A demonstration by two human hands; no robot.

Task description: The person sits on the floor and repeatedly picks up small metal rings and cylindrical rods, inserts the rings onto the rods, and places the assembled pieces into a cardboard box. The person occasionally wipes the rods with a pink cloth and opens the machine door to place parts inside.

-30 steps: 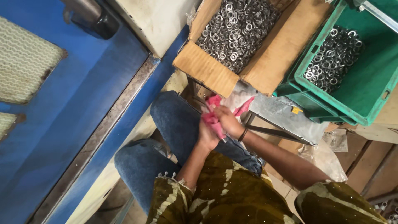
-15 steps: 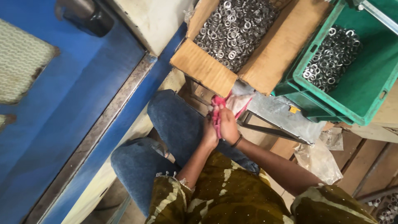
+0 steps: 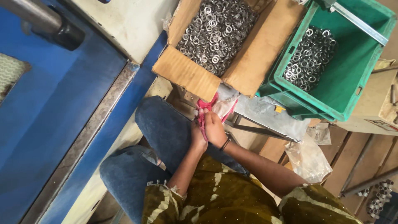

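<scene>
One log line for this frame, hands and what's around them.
left hand + right hand: gripping pink cloth | ahead: cardboard box, green crate, both holding metal rings

An open brown cardboard box (image 3: 188, 72) sits at the top, heaped with small silver metal ring washers (image 3: 215, 33). Just beside it on the right stands a green plastic crate (image 3: 352, 62) holding more such rings. A crumpled clear plastic bag (image 3: 309, 159) lies below the crate. A blue painted metal machine surface (image 3: 54, 124) fills the left side.
</scene>
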